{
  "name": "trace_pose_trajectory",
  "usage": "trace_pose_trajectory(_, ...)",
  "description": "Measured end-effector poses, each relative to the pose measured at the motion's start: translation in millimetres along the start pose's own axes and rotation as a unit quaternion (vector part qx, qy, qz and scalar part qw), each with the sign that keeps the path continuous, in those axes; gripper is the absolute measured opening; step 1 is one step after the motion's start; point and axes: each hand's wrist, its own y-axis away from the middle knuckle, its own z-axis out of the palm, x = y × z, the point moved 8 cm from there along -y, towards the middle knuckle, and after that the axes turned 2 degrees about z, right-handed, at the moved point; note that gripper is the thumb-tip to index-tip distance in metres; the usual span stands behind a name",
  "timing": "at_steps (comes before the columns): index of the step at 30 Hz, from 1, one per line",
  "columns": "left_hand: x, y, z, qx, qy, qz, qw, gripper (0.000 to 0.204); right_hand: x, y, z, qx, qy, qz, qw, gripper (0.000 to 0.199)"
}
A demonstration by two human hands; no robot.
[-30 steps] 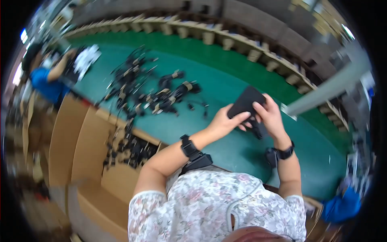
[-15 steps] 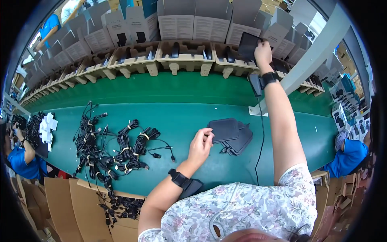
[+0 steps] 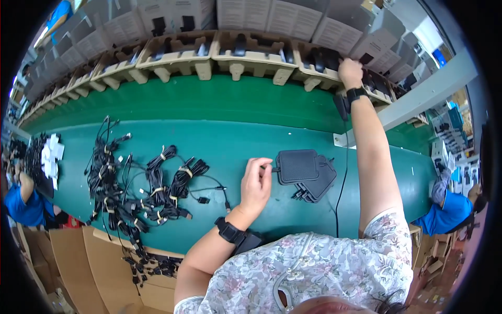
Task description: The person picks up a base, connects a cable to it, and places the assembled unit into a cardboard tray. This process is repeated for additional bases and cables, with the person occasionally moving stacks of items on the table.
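My left hand (image 3: 255, 184) is closed in a pinch at the short tab on the left edge of a flat black square panel (image 3: 298, 166). This panel lies on top of more black panels (image 3: 320, 184) on the green table. My right hand (image 3: 351, 74) reaches far forward to a brown moulded tray. Its fingers are curled at a dark flat panel (image 3: 330, 58), which sits low in the tray; the fingertips are partly hidden. Both wrists wear black straps, and a cable runs down from a black box at the right one.
Bundled black cables (image 3: 157, 183) cover the table's left middle. A row of brown trays (image 3: 256, 60) with open grey-white boxes (image 3: 293, 21) lines the back. A white metal post (image 3: 418, 99) slants at right. Co-workers in blue sit at left and right; an open carton (image 3: 104, 261) stands at front left.
My right hand has lowered the black panel from above into the tray. My left hand has shifted slightly left to the top panel's tab. The view has tilted a little.
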Motion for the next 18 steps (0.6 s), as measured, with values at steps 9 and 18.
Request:
trace_pose_trajectory(9, 9, 2, 9, -0.009, -0.092, 0.041, 0.995, 0.018, -171, 179, -183, -0.003, -0.455, -0.428, 0.781, 0.016)
trace_pose_trajectory(18, 2, 6, 21, -0.018, -0.098, 0.121, 0.988, 0.025, -276, 382, -223, -0.083, -0.329, -0.682, 0.648, 0.036)
